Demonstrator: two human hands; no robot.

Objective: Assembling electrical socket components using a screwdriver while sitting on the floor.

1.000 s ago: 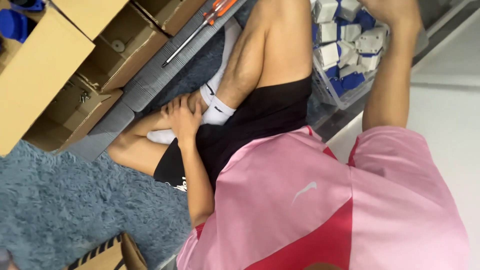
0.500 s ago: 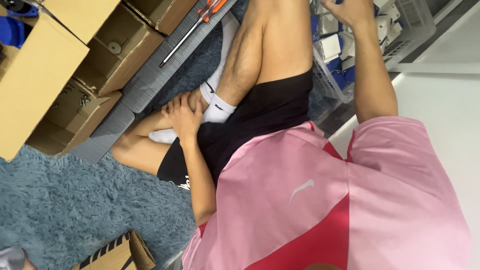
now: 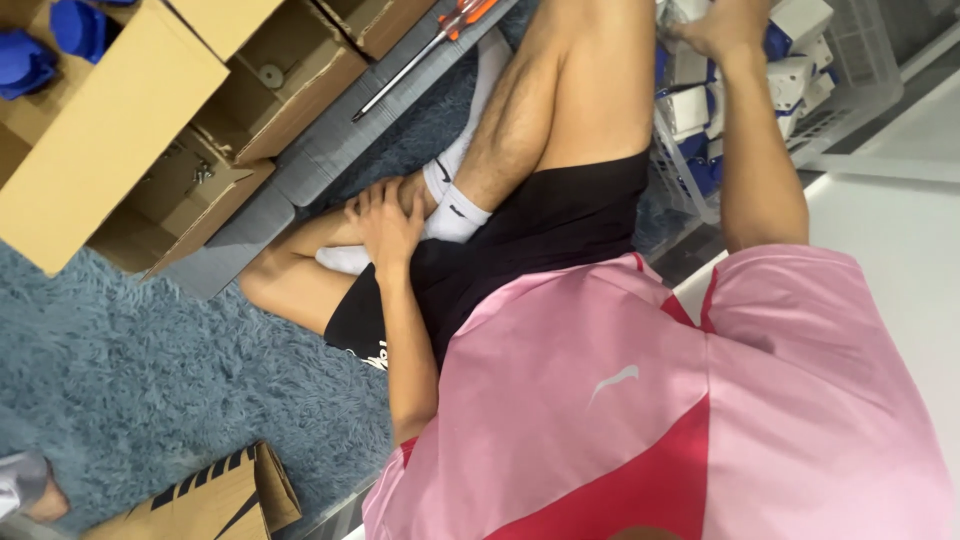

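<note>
I sit on a shaggy blue rug (image 3: 150,380) in a pink shirt and black shorts, one leg folded across me. My left hand (image 3: 387,215) lies flat on my ankle beside the white sock (image 3: 452,205), fingers apart, holding nothing. My right hand (image 3: 715,25) reaches out to a wire basket (image 3: 850,70) of small white and blue boxes (image 3: 800,75) at the top right. Its fingers touch the boxes, and the frame edge hides whether they grip one.
Open cardboard boxes (image 3: 130,130) stand at the top left, one holding blue parts (image 3: 40,55). A long screwdriver with an orange handle (image 3: 440,40) lies on a grey board. Another cardboard box (image 3: 220,495) sits at the bottom left. A white surface (image 3: 900,240) is at the right.
My right hand has shifted left across the basket of boxes and sits a little lower in view. My left hand has stayed on my ankle.
</note>
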